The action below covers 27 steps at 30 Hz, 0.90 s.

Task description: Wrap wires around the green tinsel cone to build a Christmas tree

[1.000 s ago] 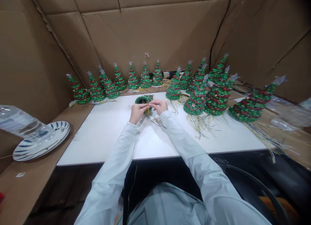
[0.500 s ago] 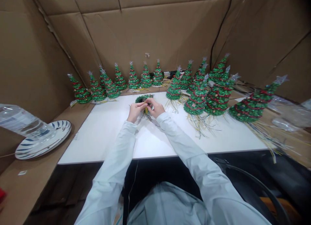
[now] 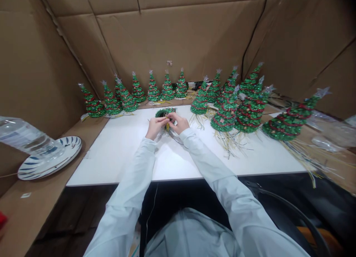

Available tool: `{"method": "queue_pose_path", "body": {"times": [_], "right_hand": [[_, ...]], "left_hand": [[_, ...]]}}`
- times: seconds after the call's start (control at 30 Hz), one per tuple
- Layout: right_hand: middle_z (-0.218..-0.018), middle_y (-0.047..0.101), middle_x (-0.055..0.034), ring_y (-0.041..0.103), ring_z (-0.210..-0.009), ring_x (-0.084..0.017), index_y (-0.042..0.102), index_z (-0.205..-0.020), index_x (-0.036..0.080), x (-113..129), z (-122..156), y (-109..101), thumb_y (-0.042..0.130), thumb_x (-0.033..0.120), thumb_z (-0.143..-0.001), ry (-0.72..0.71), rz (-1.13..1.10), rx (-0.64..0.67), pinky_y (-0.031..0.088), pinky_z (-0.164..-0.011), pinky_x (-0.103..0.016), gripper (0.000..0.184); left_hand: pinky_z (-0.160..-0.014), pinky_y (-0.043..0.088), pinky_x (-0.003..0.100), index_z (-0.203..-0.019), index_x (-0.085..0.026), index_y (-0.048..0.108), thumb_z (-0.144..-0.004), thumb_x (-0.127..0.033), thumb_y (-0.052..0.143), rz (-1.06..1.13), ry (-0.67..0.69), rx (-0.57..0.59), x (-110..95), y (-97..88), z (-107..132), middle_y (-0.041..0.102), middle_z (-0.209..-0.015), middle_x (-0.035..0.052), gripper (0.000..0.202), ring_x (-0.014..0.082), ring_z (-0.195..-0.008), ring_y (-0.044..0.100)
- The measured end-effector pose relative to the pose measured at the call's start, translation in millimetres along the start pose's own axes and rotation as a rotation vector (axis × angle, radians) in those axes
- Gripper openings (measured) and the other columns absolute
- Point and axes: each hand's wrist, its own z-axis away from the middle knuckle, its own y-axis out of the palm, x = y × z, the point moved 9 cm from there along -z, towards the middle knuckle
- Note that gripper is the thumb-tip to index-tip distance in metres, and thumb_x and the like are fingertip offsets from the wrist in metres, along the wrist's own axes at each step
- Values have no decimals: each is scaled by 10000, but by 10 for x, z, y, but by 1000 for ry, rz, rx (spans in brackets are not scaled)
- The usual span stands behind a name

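Observation:
A small green tinsel Christmas tree [image 3: 160,113] lies on its side on the white board, its round open base turned toward me. Thin yellow and white wires [image 3: 167,127] come out of that base. My left hand [image 3: 155,126] pinches at the wires from the left, fingertips together. From the right, my right hand [image 3: 178,123] closes thumb and fingers on the same wires, and the fingertips of both hands meet. Which single strand each hand has is too small to make out.
Several decorated trees [image 3: 224,116] with star tops and trailing wires stand along the back and right. At left a tilted plastic bottle [image 3: 30,138] rests on a striped plate [image 3: 72,149]. Cardboard walls [image 3: 178,34] enclose the white board [image 3: 111,157]. A black cable [image 3: 251,34] hangs behind.
Both hands stay at the tree's base with barely any finger movement. The whole view has shifted very slightly.

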Motion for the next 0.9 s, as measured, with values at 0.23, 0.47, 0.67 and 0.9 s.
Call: {"method": "queue_pose_path", "body": {"times": [0.23,0.47,0.67,0.9], "right_hand": [[-1076,622,-2,626,-742,-133,502,-1060,242,-46,-7,-13,532,232,-745,23,-75,-31,488,-786,-300,316],[-1000,650,18,628,-779,-143,569,-1002,251,-47,-18,-13,558,234,-744,17,-39,3,481,-807,-301,259],[-1005,651,26,630,-771,-139,579,-1003,254,-53,-18,-21,575,233,-741,4,-40,13,478,-814,-293,263],[-998,648,30,628,-777,-140,579,-991,259,-63,-28,-7,561,240,-746,-5,-35,13,476,-813,-302,246]], "left_hand": [[-745,466,312,-825,-110,714,-494,-399,737,-35,4,-36,12,-33,-21,674,-724,47,440,164,-722,591],[-738,471,317,-836,-110,716,-509,-411,734,-98,17,-18,-25,-36,-4,675,-723,54,445,183,-741,593],[-701,478,307,-824,-114,721,-560,-374,716,-172,28,-48,-47,-75,10,661,-651,37,371,187,-726,594],[-754,463,328,-837,-112,715,-489,-410,742,-95,8,-22,4,-57,-11,677,-717,62,458,174,-724,590]]}}
